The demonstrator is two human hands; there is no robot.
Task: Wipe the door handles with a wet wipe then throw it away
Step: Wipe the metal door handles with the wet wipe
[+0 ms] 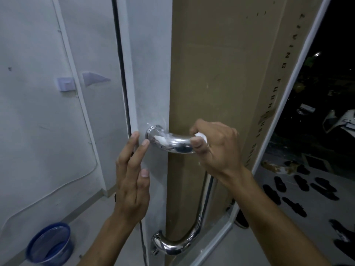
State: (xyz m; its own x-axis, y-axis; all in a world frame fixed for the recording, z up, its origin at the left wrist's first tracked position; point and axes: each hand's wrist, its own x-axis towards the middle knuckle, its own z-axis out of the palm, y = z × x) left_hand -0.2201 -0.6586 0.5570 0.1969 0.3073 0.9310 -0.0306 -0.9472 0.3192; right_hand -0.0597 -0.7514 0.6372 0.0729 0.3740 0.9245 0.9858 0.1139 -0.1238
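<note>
A chrome pull handle (169,143) curves out from the white door stile (151,83) and runs down to a lower bend (172,246). My right hand (215,146) is closed around the upper bend of the handle, pressing a white wet wipe (201,136) against the metal; only a small patch of the wipe shows between the fingers. My left hand (132,181) rests flat against the door stile just left of the handle's upper mount, fingers spread and holding nothing.
A blue bin (51,244) stands on the floor at lower left beside the white wall. Brown cardboard (221,73) covers the door panel. Beyond the door's right edge, several dark sandals (299,191) lie on the ground outside.
</note>
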